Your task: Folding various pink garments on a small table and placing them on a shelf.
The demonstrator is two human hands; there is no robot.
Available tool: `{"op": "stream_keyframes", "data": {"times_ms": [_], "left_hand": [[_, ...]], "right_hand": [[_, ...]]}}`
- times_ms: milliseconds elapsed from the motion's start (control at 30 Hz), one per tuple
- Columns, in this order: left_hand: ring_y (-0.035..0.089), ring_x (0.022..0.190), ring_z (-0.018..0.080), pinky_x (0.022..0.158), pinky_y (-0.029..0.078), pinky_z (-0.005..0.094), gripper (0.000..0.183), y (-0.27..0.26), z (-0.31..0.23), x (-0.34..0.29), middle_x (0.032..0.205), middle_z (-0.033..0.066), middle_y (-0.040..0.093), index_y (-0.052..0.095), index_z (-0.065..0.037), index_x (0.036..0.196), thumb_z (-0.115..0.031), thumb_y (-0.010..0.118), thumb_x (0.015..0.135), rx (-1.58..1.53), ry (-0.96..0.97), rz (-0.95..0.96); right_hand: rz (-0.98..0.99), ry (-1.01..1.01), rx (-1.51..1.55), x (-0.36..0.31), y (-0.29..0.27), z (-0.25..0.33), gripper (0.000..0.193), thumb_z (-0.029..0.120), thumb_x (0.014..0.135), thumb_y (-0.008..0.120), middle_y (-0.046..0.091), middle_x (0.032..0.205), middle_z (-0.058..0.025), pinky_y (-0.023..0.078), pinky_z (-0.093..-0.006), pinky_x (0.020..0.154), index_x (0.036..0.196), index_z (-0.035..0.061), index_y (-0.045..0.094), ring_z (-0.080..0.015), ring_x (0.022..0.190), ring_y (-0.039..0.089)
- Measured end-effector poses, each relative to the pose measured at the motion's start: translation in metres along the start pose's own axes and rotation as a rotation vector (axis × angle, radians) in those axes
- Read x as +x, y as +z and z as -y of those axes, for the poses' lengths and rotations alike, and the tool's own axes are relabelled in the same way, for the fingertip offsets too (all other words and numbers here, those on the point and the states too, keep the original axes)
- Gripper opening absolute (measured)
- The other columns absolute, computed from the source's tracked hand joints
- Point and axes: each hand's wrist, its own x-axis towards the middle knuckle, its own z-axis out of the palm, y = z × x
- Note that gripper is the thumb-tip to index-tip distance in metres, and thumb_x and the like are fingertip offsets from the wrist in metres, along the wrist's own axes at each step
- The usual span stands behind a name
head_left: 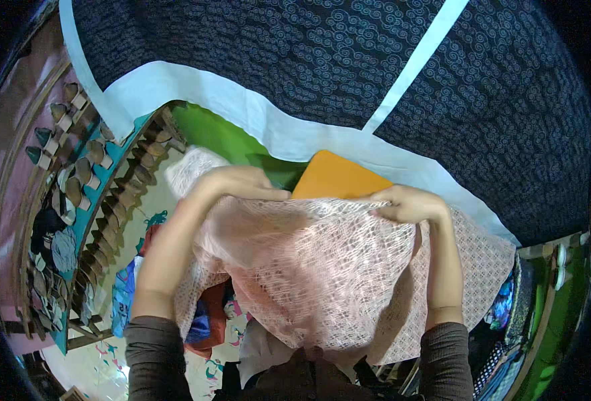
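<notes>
A pale pink lace cloth (322, 260) hangs across the middle, its upper edge stretched between my two hands and its folds falling toward my body. My left hand (238, 184) is closed on the edge at the left, slightly smeared by motion, with a bunched end of the cloth beyond the wrist. At the right, the fingers of my right hand (405, 202) pinch the same edge. Just past the cloth lies a flat orange-yellow board (339, 175) with rounded corners, its near part hidden by the lace.
Beyond it spreads a dark patterned cloth (275, 60) with white borders, over a green surface (215, 130). A rack (118, 164) with rows of shoes stands left. Colourful clothes (125, 297) lie below on the floor; more folded fabrics (502, 354) sit lower right.
</notes>
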Motion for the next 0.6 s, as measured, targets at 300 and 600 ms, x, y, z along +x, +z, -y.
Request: {"op": "stream_keyframes", "data": {"times_ms": [300,600], "left_hand": [[0.058,0.092,0.0271,0.080,0.046,0.0350,0.049,0.039,-0.003,-0.007,0.101,0.0144,0.060,0.055,-0.003,0.108,-0.029,0.069,0.069,0.061,0.039,-0.269],[0.054,0.097,0.0280,0.095,0.028,0.0503,0.035,0.006,0.055,0.022,0.105,0.0141,0.057,0.052,-0.005,0.107,-0.007,0.054,0.073,0.534,-0.390,-0.959]], "right_hand": [[-0.428,0.297,0.118,0.037,0.006,-0.053,0.022,0.022,0.073,0.070,0.063,0.073,-0.0057,0.043,-0.0285,0.057,0.083,0.0035,0.065,-0.0139,0.063,0.055],[-0.780,0.121,-0.549,0.078,0.036,-0.058,0.034,0.032,0.077,0.062,0.060,0.085,-0.0119,0.044,-0.0373,0.069,0.098,0.0064,0.059,-0.0290,0.078,0.057]]}}
